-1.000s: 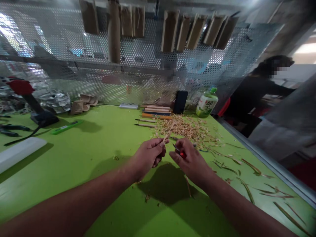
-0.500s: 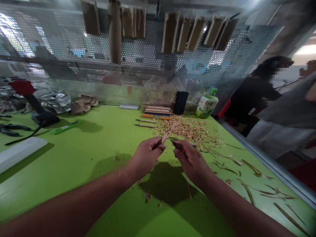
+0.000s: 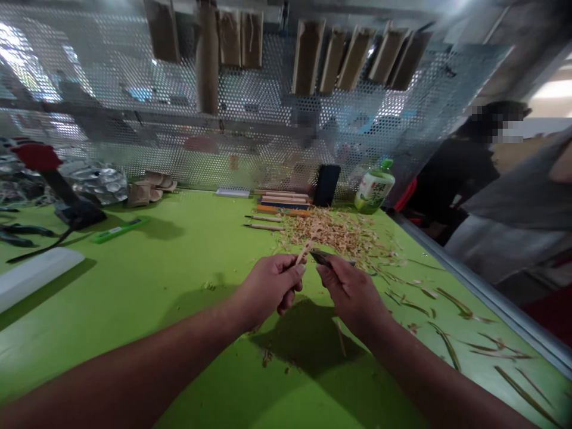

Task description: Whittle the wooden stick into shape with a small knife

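Observation:
My left hand (image 3: 273, 285) is closed around a slim, pale wooden piece (image 3: 304, 252), which slants up and to the right from between thumb and fingers. Closed on a dark-bladed knife (image 3: 319, 256) is my right hand (image 3: 353, 290), its thumb towards the blade. The blade tip lies close to the wood's upper part; whether they touch I cannot tell. Most of the knife's handle is hidden in the palm. Beyond both hands a heap of curled wood shavings (image 3: 344, 231) covers the green tabletop (image 3: 201, 244).
Two thin pointed tools (image 3: 263, 227) lie left of the shavings. Behind stand a dark phone (image 3: 326, 185) and a green-capped bottle (image 3: 375, 187). Peeled strips (image 3: 447, 345) are scattered at right. A green cutter (image 3: 120, 230) lies at left. People (image 3: 522, 185) stand beyond the right edge.
My left hand has turned, bringing its curled fingers into view below the wooden piece. The knife has tilted flatter, and my right hand has shifted slightly to the right.

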The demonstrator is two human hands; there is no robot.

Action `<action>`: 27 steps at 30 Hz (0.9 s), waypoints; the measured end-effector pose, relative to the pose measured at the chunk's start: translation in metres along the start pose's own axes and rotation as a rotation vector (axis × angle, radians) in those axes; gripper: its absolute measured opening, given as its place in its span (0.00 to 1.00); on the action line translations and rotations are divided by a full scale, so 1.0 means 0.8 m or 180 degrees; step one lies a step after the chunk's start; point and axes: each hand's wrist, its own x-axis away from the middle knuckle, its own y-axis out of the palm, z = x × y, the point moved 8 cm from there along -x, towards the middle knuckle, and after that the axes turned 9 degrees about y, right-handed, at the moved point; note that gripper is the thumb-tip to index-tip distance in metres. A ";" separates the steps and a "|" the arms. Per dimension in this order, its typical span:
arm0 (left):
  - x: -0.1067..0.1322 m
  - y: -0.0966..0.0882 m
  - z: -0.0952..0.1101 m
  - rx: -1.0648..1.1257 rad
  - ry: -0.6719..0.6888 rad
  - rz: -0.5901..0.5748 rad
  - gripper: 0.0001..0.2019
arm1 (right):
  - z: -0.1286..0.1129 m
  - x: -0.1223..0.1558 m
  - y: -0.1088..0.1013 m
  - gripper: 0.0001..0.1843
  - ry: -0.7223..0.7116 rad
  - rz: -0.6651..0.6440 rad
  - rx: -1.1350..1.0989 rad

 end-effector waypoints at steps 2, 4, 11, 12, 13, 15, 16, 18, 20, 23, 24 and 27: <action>-0.001 0.000 0.001 0.0057 0.0012 0.0040 0.11 | 0.000 0.000 0.001 0.19 -0.0018 0.0012 0.0048; -0.001 0.001 0.001 0.0069 0.0013 0.0051 0.11 | 0.002 -0.001 0.004 0.20 0.0001 -0.0019 0.0112; 0.000 0.000 0.000 -0.0056 -0.0040 0.0042 0.13 | 0.005 -0.002 0.005 0.21 0.0040 -0.0025 0.0286; 0.000 0.000 0.000 -0.0061 -0.0036 0.0043 0.14 | 0.004 -0.002 0.005 0.21 0.0033 -0.0033 0.0300; 0.000 0.000 0.000 -0.0075 -0.0036 0.0044 0.14 | 0.004 -0.002 0.005 0.21 0.0023 -0.0047 0.0312; 0.000 0.000 -0.001 -0.0107 -0.0055 0.0031 0.14 | 0.002 -0.002 0.005 0.21 -0.0002 -0.0062 0.0335; 0.000 0.000 -0.001 -0.0116 -0.0071 0.0022 0.14 | 0.002 -0.002 0.004 0.20 -0.0012 -0.0054 0.0344; 0.000 -0.001 -0.002 -0.0128 -0.0093 0.0005 0.13 | 0.002 -0.003 0.004 0.20 -0.0024 -0.0032 0.0348; 0.000 0.000 -0.002 -0.0122 -0.0092 -0.0019 0.13 | 0.002 -0.003 0.005 0.20 -0.0029 -0.0031 0.0361; 0.000 -0.001 -0.001 -0.0113 -0.0085 -0.0028 0.13 | 0.004 -0.002 0.005 0.21 0.0000 -0.0015 0.0415; 0.000 -0.001 0.000 -0.0127 -0.0101 -0.0023 0.13 | 0.004 -0.002 0.005 0.21 0.0015 0.0011 0.0454; 0.003 -0.003 0.000 -0.0252 -0.0195 0.0027 0.14 | 0.003 -0.002 0.006 0.21 0.0016 0.0047 0.0671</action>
